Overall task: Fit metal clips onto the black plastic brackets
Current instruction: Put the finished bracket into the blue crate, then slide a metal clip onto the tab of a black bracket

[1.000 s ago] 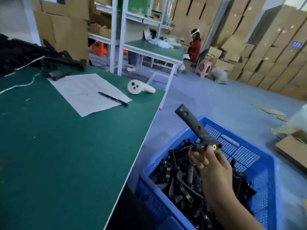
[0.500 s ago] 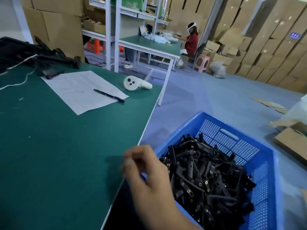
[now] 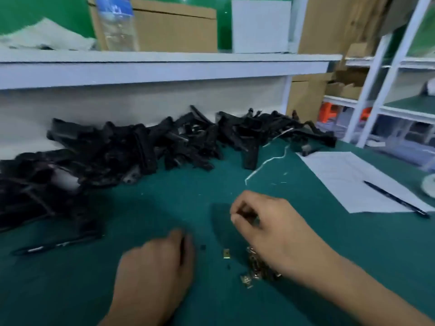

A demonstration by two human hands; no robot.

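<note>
A long heap of black plastic brackets (image 3: 146, 149) lies along the back of the green table (image 3: 353, 243). One bracket (image 3: 56, 243) lies apart at the left. A small pile of brass-coloured metal clips (image 3: 256, 270) sits near the front, partly under my right wrist, and a single clip (image 3: 226, 253) lies just left of it. My right hand (image 3: 270, 231) hovers above the pile and pinches a few clips (image 3: 246, 216) in its curled fingers. My left hand (image 3: 157, 271) is blurred, knuckles up, with loosely curled fingers low over the table and nothing plainly in it.
A sheet of paper (image 3: 348, 177) with a pen (image 3: 395, 198) lies at the right. A white cord (image 3: 266, 161) trails from the heap. A raised white shelf (image 3: 164, 67) behind it carries a water bottle (image 3: 117, 24) and cardboard boxes (image 3: 176, 29).
My view has swung from the blue crate beside the table to the table itself. My right hand dropped the bracket into the crate and now pinches clips. My left hand has come into view.
</note>
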